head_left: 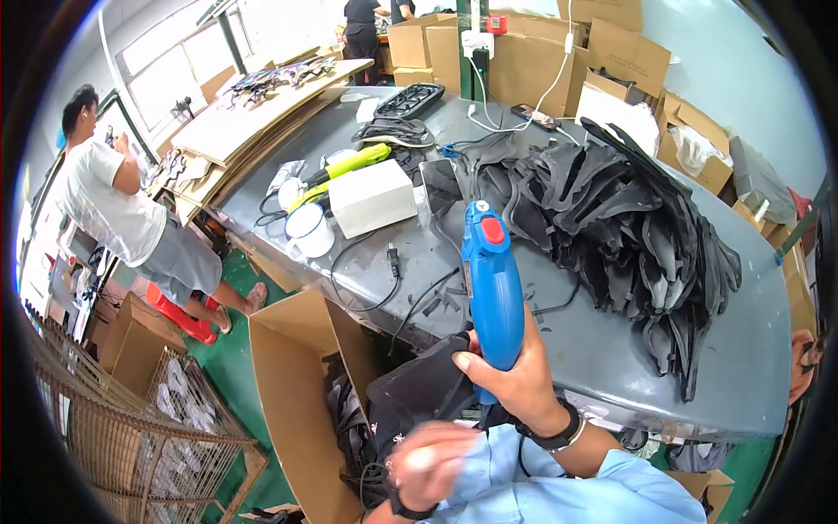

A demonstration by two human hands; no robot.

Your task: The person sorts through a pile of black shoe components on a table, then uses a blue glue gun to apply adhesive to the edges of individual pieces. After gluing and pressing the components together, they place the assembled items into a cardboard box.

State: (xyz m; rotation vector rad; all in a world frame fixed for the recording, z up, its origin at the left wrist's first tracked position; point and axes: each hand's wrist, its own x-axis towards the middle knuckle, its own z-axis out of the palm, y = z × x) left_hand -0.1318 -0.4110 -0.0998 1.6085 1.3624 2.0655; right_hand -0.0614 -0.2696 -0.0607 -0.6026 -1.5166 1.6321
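My right hand grips a blue handheld power tool with a red button near its top end. The tool stands roughly upright in front of me, at the near edge of the grey table. Below it, a black fabric piece hangs beside the right fingers, over an open cardboard box. My left hand is low in the middle, close to that fabric. Motion smears its fingers, so their grip cannot be made out. A large heap of black fabric pieces covers the table's right side.
A white box, a white cup, a yellow-green tool and loose cables with a plug lie on the table. A wire cage stands at lower left. A person works at far left; cardboard boxes line the back.
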